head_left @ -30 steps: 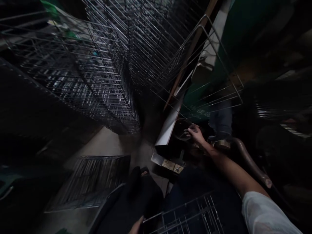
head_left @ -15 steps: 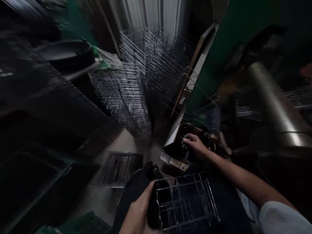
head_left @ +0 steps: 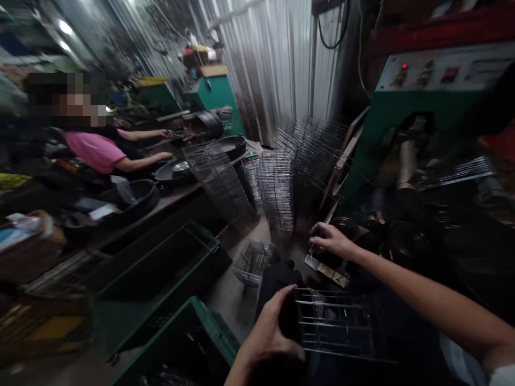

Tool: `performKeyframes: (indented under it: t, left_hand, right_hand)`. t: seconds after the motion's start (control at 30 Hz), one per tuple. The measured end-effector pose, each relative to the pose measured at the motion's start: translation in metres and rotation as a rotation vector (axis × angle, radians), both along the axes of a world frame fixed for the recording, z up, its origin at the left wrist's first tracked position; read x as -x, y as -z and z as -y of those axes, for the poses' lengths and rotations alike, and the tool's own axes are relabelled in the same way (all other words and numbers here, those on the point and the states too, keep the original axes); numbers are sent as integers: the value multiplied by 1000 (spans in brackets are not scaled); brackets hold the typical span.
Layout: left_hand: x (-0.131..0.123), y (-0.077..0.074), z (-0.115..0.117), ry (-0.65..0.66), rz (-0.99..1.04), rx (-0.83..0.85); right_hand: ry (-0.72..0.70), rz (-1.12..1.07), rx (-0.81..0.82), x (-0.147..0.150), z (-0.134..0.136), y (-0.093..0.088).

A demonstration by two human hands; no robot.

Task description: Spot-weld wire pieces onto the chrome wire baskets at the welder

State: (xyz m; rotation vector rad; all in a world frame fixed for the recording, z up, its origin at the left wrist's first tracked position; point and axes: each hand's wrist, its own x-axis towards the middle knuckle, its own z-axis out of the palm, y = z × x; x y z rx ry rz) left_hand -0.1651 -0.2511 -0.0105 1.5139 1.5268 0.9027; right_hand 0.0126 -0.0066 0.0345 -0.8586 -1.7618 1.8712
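Note:
My left hand [head_left: 277, 329] grips the left end of a wire basket [head_left: 340, 323], thumb on top, above my dark-clothed lap. The basket is an open grid of thin shiny rods, and its far right side fades into the dark. Ahead and to the right, my right hand [head_left: 330, 239] has its fingers curled together over a small metal fixture with a light block [head_left: 332, 273]. Whatever those fingers hold is too small and dark to make out.
Wire panels [head_left: 277, 187] stand stacked ahead. A small wire basket [head_left: 253, 262] sits on the floor. Green crates [head_left: 161, 279] lie to the left. A green machine [head_left: 438, 107] with a red light rises at the right. A person in pink [head_left: 94, 150] works at a bench [head_left: 177, 198].
My view has swung up and to the left, bringing the co-worker and the machine's panel into sight. My left hand still holds the wire basket; my right hand stays by the fixture.

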Motion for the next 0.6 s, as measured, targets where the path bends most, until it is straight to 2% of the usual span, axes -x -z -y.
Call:
performKeyframes:
  t: [0.07, 0.13, 0.23, 0.33, 0.4, 0.47, 0.53, 0.6]
  left_hand:
    - [6, -16, -8, -47, 8, -76]
    - [6, -36, -19, -155, 17, -145]
    - [-6, -61, -25, -329, 105, -196]
    - [-5, -64, -26, -316, 210, -219]
    - [21, -58, -25, -406, 181, -240]
    - [63, -56, -13, -620, 175, -263]
    - [116, -61, 12, -883, 282, -223]
    - [173, -71, 46, -1060, 324, -211]
  right_hand:
    - [-19, -1, -26, 9, 15, -12]
    - [-43, -2, -67, 20, 31, -26]
    - [-123, -6, -239, 35, 59, -51]
    - [-169, 36, -428, 43, 76, -67]
    - [-158, 92, -431, 47, 70, -67]
    - [-147, 140, -369, 52, 58, -61]
    - [-115, 167, -391, 56, 48, -57]
    - [-80, 160, -539, 58, 44, -55]
